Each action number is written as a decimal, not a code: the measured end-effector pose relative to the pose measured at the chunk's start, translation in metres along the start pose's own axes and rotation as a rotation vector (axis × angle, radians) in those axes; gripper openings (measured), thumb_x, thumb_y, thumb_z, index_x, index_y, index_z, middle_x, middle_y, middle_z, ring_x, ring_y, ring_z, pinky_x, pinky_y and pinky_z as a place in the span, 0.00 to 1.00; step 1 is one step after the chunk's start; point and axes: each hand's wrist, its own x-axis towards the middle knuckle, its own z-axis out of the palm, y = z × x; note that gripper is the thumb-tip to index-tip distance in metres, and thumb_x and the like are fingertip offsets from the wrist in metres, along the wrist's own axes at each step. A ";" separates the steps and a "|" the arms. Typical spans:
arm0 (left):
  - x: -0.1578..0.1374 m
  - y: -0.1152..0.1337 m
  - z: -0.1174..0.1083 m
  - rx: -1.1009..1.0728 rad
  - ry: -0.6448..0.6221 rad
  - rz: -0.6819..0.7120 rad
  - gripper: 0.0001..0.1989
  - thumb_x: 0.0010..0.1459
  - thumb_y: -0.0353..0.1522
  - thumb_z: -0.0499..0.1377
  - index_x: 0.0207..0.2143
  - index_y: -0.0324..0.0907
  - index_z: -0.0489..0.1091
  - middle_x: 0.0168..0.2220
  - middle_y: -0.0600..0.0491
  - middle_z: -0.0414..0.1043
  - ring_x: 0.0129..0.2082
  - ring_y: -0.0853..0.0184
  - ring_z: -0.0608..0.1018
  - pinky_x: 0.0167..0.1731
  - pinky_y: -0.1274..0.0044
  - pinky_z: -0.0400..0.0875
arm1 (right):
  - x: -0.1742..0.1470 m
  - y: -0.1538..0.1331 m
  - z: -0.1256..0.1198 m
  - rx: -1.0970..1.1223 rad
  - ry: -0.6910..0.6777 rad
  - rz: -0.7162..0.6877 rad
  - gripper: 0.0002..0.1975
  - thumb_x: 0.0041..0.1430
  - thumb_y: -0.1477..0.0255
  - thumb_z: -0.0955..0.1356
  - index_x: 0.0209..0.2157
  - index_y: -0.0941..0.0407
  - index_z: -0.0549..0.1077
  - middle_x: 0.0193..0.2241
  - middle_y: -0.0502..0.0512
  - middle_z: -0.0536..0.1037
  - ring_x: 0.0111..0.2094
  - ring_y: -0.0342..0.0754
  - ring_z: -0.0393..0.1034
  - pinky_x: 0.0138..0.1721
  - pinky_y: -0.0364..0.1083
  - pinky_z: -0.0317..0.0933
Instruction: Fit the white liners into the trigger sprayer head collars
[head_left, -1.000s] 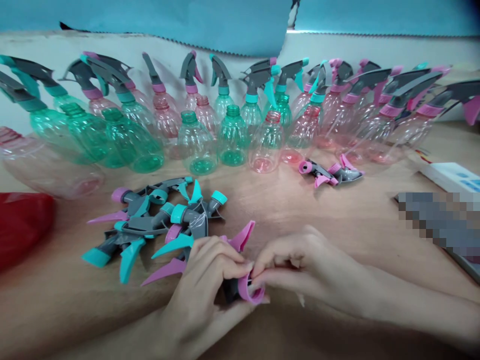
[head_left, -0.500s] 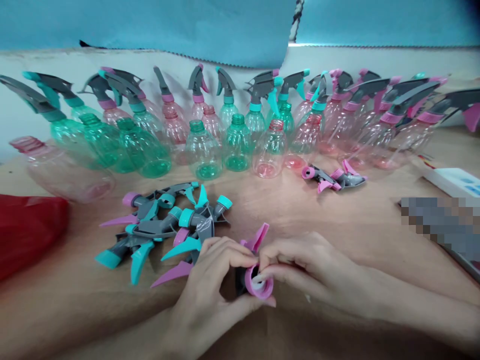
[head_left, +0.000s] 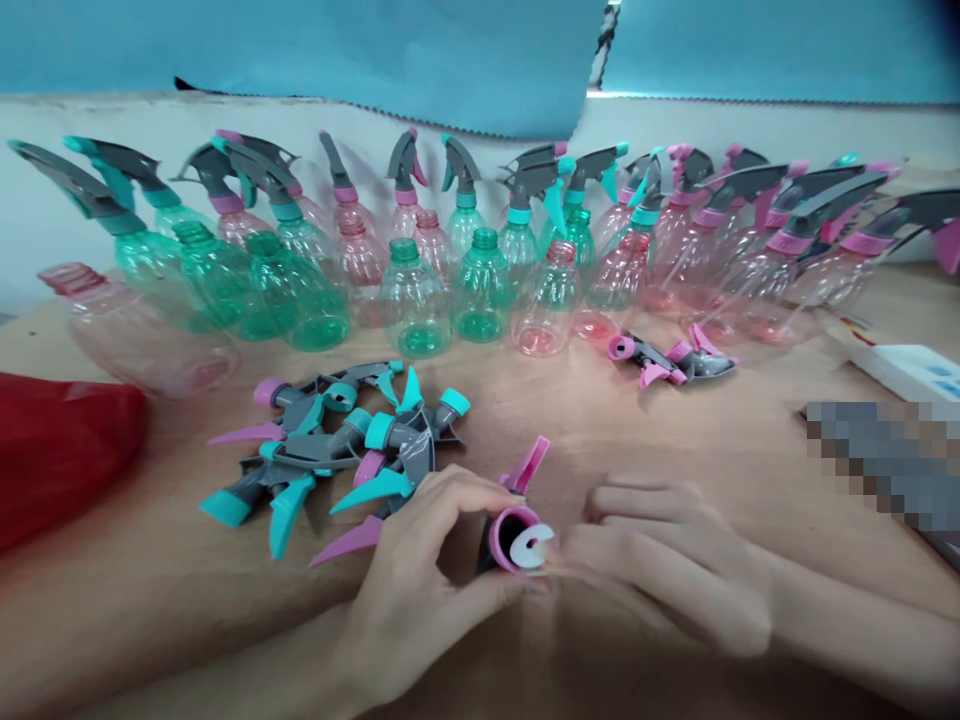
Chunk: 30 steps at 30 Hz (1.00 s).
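Note:
My left hand [head_left: 420,580] is closed around a grey and pink trigger spray head [head_left: 496,538], thumb below and fingers above. Its pink collar faces up towards me, and the pink trigger points away. At the collar's mouth, a white washer [head_left: 522,551] with a small hole sits tilted, partly out over the rim. My right hand [head_left: 667,560], blurred, pinches the washer's right edge between thumb and fingertips. Just left of my left hand lies a pile of loose spray heads [head_left: 315,450] with turquoise and pink collars.
Open green bottles [head_left: 484,300] and pink bottles [head_left: 546,310] stand in a row behind, with bottles wearing spray heads [head_left: 462,190] at the wall. Two more spray heads [head_left: 664,362] lie right of centre. A red bag [head_left: 67,455] is at left, a white box [head_left: 911,370] at right.
My right fingers have drawn back to the right from inside the collar. The white washer, earlier mostly inside it, now shows tilted over the rim. My left hand keeps its hold.

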 end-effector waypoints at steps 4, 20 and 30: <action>-0.001 0.000 0.000 -0.017 -0.002 -0.005 0.16 0.49 0.30 0.68 0.40 0.46 0.68 0.36 0.56 0.73 0.37 0.65 0.75 0.36 0.74 0.70 | -0.003 0.001 0.001 -0.003 -0.020 0.005 0.18 0.67 0.74 0.53 0.50 0.57 0.68 0.18 0.51 0.68 0.20 0.46 0.59 0.20 0.46 0.51; 0.001 0.000 0.000 -0.034 0.005 0.081 0.14 0.53 0.32 0.66 0.41 0.45 0.67 0.36 0.54 0.74 0.35 0.66 0.75 0.35 0.74 0.70 | 0.013 -0.008 0.003 0.178 -0.003 0.183 0.05 0.58 0.76 0.65 0.34 0.57 0.74 0.18 0.48 0.73 0.17 0.40 0.62 0.19 0.42 0.54; -0.001 0.001 0.001 0.033 -0.035 0.111 0.19 0.49 0.30 0.68 0.42 0.45 0.67 0.36 0.55 0.74 0.35 0.66 0.76 0.35 0.74 0.70 | 0.024 -0.013 -0.020 0.197 -0.248 0.380 0.08 0.59 0.77 0.66 0.32 0.53 0.77 0.32 0.47 0.80 0.26 0.38 0.69 0.28 0.39 0.58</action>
